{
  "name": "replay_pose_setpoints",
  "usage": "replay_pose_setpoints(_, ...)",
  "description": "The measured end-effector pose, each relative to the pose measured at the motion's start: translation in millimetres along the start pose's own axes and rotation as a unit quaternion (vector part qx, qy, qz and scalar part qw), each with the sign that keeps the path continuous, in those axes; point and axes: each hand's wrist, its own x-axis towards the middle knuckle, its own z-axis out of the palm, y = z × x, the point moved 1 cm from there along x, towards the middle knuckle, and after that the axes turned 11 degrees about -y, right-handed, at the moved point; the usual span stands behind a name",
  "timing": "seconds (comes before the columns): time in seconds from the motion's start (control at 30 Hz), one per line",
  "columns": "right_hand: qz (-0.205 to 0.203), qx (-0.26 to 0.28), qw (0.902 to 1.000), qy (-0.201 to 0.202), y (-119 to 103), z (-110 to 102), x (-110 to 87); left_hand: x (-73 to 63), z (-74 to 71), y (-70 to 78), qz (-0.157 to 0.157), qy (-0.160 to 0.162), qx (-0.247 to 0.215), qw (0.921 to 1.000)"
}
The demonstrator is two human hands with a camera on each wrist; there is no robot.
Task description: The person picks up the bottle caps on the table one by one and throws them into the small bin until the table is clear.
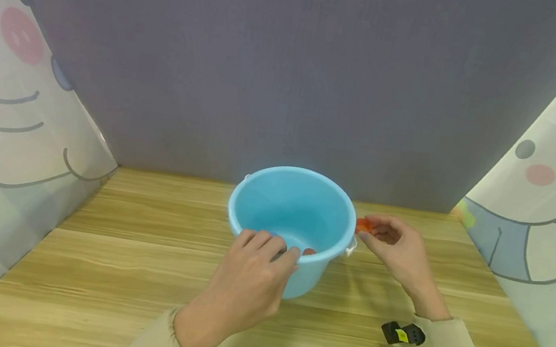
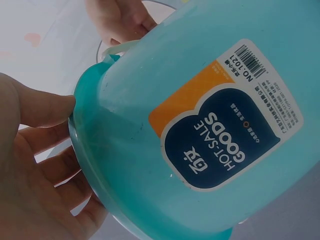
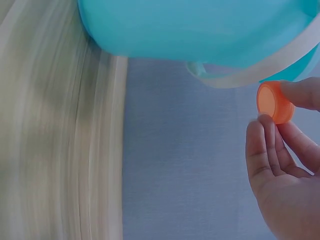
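A light blue plastic bucket (image 1: 303,276) stands on the wooden table, tilted a little toward me. My left hand (image 1: 251,280) grips its near rim, thumb outside and fingers over the edge; the left wrist view shows the thumb (image 2: 47,107) against the bucket's wall. Just right of the rim, my right hand (image 1: 396,248) pinches an orange bottle cap (image 3: 275,102) between thumb and fingertips, beside the bucket's white handle (image 3: 250,72). Inside the bucket, a small reddish thing (image 1: 309,252) peeks over the near rim; the rest of the bottom there is hidden.
The wood-grain table (image 1: 134,272) runs back to a dark grey panel (image 1: 294,68). Cartoon-printed cloths stand at both sides. A black strap (image 1: 404,334) with a yellow tag is at the right wrist. A printed label (image 2: 220,135) is on the bucket's outer wall.
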Motion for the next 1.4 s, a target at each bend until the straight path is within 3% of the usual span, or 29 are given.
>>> replay_pose_setpoints(0.43, 0.026, 0.023, 0.9993, 0.014, -11.0, -3.8, 0.2, -0.6, 0.6, 0.0, 0.000, 0.008, -0.002, 1.0000)
replay_pose_setpoints(0.87, -0.004, 0.045, 0.9984, 0.032, -17.4, -2.8, 2.7, -1.1, -1.9, 0.0, -0.003, -0.005, -0.005, 1.0000)
replay_pose_setpoints(1.4, -0.016, 0.082, 0.9954, 0.047, -26.9, -4.1, 3.5, -1.2, -0.7, -1.0, 0.007, 0.013, 0.004, 0.9999)
